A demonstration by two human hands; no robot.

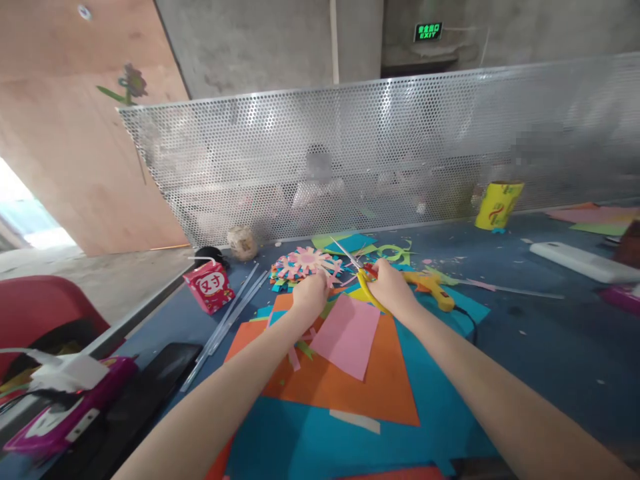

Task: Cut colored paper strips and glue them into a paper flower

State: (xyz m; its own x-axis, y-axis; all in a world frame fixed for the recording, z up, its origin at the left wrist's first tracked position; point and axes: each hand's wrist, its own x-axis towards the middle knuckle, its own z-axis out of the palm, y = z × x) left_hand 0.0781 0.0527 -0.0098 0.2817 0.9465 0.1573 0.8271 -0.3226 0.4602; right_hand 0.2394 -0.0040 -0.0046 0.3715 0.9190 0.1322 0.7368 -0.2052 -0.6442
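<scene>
Left hand (311,295): fingers drawn together, clamped on a small pink fringed paper piece (333,275) just beside a layered pile of multicoloured fringed paper flowers (306,262); exact finger contact partly hidden. Right hand (392,287): fingers closed around the handles of metal-bladed scissors with yellow and red grips (367,291). Blades point away and to the left, above the work surface; gap between them too small to judge. The pink piece lies to the left of the scissor handles, near the middle of the blue tabletop (530,333). Below the hands, a plain pink paper sheet (349,335) rests on a larger orange paper sheet (350,395), which overlaps a large blue paper sheet (280,437). Right of the right hand, a yellow and orange glue gun (434,291) lies on blue paper, its black cord running toward the right. On the left, clear glue sticks (225,328) lie beside a red drink carton with a white straw (209,287). Beyond the hands, green paper scraps (395,253) lie near a perforated metal screen (280,160); a yellow cylindrical container (499,205) stands farther right.
</scene>
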